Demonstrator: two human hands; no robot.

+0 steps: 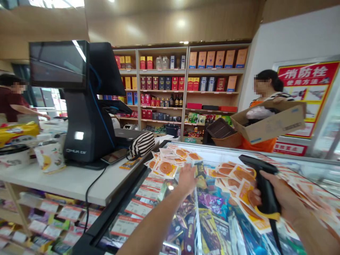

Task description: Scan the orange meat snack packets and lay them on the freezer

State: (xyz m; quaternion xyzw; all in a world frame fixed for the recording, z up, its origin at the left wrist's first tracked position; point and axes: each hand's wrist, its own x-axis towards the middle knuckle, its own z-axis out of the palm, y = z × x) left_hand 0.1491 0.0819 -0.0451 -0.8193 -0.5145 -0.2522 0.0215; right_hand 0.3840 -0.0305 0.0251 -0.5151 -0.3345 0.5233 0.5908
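Note:
My right hand (pixel 285 196) is closed around the grip of a black barcode scanner (pixel 265 187) with a yellow lower end, its cable hanging down. Beneath the scanner, flat orange-and-white food packets (pixel 225 173) lie overlapping on the glass top of a chest freezer (pixel 209 150). My left hand (pixel 187 177) reaches forward over the glass, fingers stretched out, beside another pile of the same packets (pixel 166 167). Whether its fingertips touch a packet I cannot tell. Colourful wrapped ice creams (pixel 212 226) show through the glass.
On the counter (pixel 87 180) to the left stand a point-of-sale terminal (pixel 79 117), a phone (pixel 115 156) and a striped bundle (pixel 140 145). A person (pixel 268 88) beyond the freezer holds a cardboard box (pixel 278 122). Another person (pixel 16 99) is at far left. Shelves (pixel 164 72) stand behind.

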